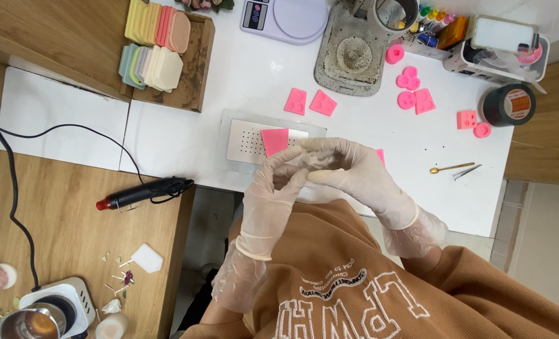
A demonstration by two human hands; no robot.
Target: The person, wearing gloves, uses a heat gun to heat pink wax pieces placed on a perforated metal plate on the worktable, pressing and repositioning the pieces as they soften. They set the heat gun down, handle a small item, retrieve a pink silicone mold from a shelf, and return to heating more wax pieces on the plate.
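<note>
Both hands wear thin pale gloves and are held together above the near edge of the white table [166, 135]. The left hand [273, 188] has its fingers curled towards the right hand [348, 172], and between the fingertips there seems to be a small pale piece [314, 164]. I cannot tell what this piece is, or which hand really grips it, because the fingers cover it.

Just behind the hands, a pink mould [274, 140] lies on a grey plate [242, 141] with small holes. More pink moulds [410, 78] are spread far and right on the table. A gold spoon [450, 167] and tweezers [466, 171] lie near the right hand. On the wooden desk to the left there is a black heat tool [142, 193] with a cable, and at the near left a pot [31, 323] on a small heater [66, 298].

In my judgement, the small piece can slip, because the gloves are loose and smooth; it would fall into the lap or on the floor. Too strong a pinch may also deform or break it. The heat tool lies close to the desk edge, so an elbow or a pull on the cable could knock it down.
</note>
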